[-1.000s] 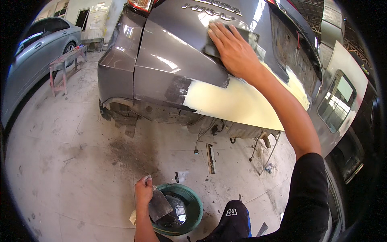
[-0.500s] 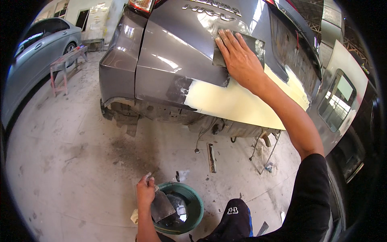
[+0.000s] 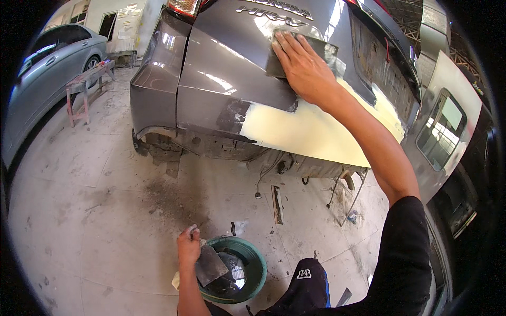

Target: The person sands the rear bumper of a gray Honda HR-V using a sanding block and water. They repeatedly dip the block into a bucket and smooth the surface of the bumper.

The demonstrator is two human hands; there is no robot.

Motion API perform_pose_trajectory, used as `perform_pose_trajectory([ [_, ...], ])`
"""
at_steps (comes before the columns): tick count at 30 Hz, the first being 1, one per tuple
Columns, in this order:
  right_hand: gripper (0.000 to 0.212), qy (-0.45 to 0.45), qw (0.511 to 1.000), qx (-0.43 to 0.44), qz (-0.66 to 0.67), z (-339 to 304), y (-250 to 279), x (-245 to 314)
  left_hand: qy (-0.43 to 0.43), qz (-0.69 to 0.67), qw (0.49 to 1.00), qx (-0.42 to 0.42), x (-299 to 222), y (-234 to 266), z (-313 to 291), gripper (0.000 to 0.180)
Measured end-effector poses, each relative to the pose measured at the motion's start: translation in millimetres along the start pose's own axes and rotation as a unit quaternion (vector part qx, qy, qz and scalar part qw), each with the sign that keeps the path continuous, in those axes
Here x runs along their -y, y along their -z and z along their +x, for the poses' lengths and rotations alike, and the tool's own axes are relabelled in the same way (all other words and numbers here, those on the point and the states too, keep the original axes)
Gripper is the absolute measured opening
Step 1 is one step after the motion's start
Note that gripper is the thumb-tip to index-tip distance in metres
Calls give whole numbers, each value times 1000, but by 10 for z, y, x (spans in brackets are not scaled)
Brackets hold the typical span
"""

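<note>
- One grey car (image 3: 158,87): its rear panel (image 3: 226,68) stretched bare leftward from the right grip (image 3: 305,68) to the side edge.
- One cream patch (image 3: 300,134) reached the panel's lower edge.
- One green basin (image 3: 258,284) stood on the floor (image 3: 116,226).
- Right grip: unclenched, fingers extended flat upon one dark sheet (image 3: 274,67), above the patch.
- Left grip (image 3: 188,247): fingers bent, grasping one dark square piece (image 3: 212,267) over the basin's left rim.

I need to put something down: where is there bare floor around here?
Widest is the floor left of the bucket and dark dirt, nearer than the bench. A smaller patch lies between the long strip and the slanted rods. It is crowded at the bucket, between left hand and knee.
</note>
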State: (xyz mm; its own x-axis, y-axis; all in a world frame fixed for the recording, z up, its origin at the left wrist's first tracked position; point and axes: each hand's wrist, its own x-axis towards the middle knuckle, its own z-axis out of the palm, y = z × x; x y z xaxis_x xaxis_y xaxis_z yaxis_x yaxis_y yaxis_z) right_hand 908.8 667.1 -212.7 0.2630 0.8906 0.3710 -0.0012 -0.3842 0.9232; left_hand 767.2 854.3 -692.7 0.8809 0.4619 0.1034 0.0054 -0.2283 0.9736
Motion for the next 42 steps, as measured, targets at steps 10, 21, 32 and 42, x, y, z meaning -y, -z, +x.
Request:
perform_pose_trajectory([
  [10, 64, -29, 993, -67, 94, 129, -129, 70, 10, 10, 1000, 12, -94, 32, -35, 28],
  [21, 62, -49, 991, -32, 123, 31, -179, 155, 10, 14, 1000, 3, -236, 146, -63, 27],
  [32, 58, -56, 992, -75, 78, 13, -171, 16, 49, -18, 999, 14, -112, 123, -53, 27],
  [42, 61, -61, 994, -54, 67, -8, -167, -138, 14, 10, 1000, 19, -341, 151, -136, 25],
])
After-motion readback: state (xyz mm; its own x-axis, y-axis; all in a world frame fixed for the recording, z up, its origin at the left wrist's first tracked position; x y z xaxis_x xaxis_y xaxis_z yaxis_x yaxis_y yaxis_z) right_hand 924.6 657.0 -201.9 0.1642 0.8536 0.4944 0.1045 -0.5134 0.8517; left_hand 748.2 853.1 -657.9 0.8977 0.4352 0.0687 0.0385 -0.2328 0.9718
